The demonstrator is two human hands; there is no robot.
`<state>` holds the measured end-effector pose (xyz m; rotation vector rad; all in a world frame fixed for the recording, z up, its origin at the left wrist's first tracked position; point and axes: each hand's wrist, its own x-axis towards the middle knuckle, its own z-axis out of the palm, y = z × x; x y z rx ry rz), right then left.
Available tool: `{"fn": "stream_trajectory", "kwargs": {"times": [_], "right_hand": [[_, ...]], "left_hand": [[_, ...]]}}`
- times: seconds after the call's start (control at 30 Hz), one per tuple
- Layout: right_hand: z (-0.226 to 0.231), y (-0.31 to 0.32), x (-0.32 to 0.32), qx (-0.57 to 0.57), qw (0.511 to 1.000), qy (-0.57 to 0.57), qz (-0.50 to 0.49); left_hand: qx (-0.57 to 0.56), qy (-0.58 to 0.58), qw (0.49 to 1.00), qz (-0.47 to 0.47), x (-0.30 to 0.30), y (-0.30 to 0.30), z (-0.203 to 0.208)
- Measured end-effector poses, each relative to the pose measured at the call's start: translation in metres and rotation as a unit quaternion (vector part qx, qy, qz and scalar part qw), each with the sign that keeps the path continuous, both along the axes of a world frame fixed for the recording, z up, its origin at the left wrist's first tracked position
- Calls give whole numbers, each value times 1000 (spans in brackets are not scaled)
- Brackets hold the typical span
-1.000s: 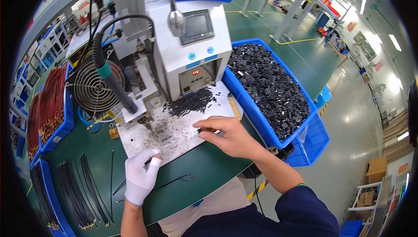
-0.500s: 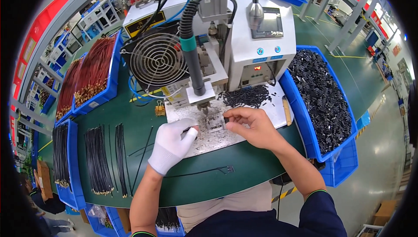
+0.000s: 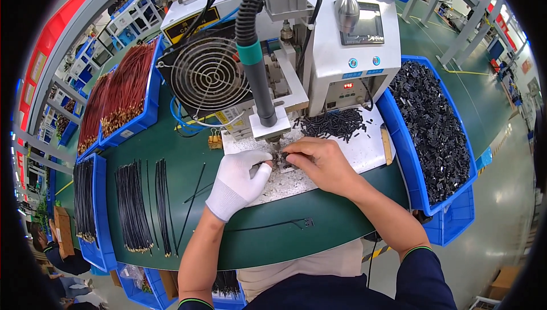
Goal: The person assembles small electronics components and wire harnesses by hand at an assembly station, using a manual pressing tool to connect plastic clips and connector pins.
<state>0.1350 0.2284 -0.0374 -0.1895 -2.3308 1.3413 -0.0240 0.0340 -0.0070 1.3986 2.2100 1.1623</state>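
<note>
My left hand (image 3: 239, 183), in a white glove, is closed in a pinch in front of the machine. A thin dark piece of black cable (image 3: 261, 164) shows at its fingertips; the rest of that cable is hidden. My bare right hand (image 3: 327, 164) pinches a small black plastic part (image 3: 286, 155), largely covered by the fingers. Both hands meet at a small metal fixture (image 3: 283, 166) on the silver base plate (image 3: 268, 193). Directly above is the machine's press head (image 3: 272, 129). Whether cable and part touch is hidden.
Black cables (image 3: 134, 207) lie in bundles on the green table (image 3: 268, 250). Another cable with a connector (image 3: 308, 223) lies near the front edge. Black sleeves (image 3: 336, 123) are heaped behind my right hand. Blue bins hold black parts (image 3: 430, 133) and red cables (image 3: 122, 96). A fan (image 3: 212, 75) faces me.
Both hands have come closer together at the fixture under the press head. The left hand moved right and slightly forward; the right hand's fingertips moved slightly left. The whole view shifted a little.
</note>
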Motion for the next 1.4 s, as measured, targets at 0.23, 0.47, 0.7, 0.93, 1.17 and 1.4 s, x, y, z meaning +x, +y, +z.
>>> {"fn": "stream_trajectory", "kwargs": {"times": [0.23, 0.47, 0.7, 0.93, 1.17, 1.4], "right_hand": [[-2, -2, -2, 22, 1000, -6, -5], [-3, -4, -3, 37, 999, 12, -5], [-4, -4, -3, 42, 999, 10, -5], [-4, -4, -4, 47, 999, 13, -5], [-5, -4, -3, 53, 998, 22, -3], [-7, -4, -4, 61, 998, 35, -1]], "left_hand": [[13, -26, 1000, 12, 1, 4, -5], [70, 1, 998, 0, -5, 2, -10], [19, -65, 997, 41, -1, 3, -7], [37, 9, 999, -5, -1, 7, -12], [38, 35, 999, -15, -1, 10, -13], [39, 27, 999, -17, -1, 12, -12]]}}
